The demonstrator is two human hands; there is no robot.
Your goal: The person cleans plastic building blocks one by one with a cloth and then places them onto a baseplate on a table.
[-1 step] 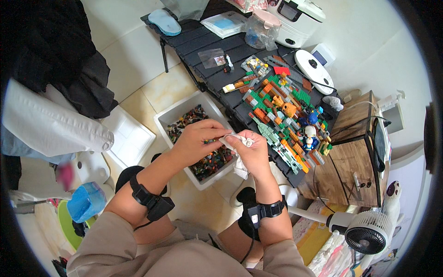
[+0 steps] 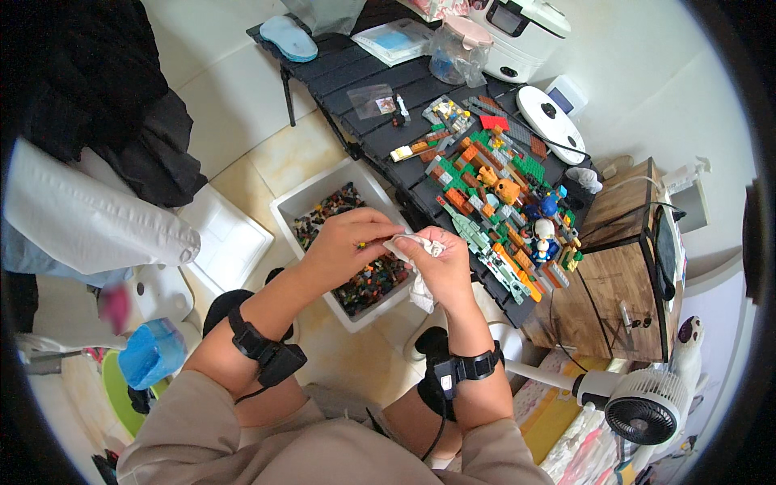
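Observation:
Over a white foam box (image 2: 293, 226) of mixed small toy bricks (image 2: 360, 293), my two hands meet at the fingertips. My right hand (image 2: 440, 263) is closed on a crumpled white cloth (image 2: 422, 295), or perhaps a tissue, one end of which dangles below. My left hand (image 2: 343, 246) is closed, its fingertips pinched at the cloth's edge; what they grip there is too small to make out. A small yellow bit shows among its curled fingers. On the black slatted table (image 2: 339, 77) to the right stands a large toy brick build (image 2: 501, 202) with several figures.
A white lid (image 2: 230, 242) lies on the floor left of the box. Farther along the table are a lidded plastic jar (image 2: 454, 52), a white cooker (image 2: 521, 40) and a round white lid (image 2: 550, 121). A wooden cabinet (image 2: 614, 291) and a fan (image 2: 643, 408) stand at right.

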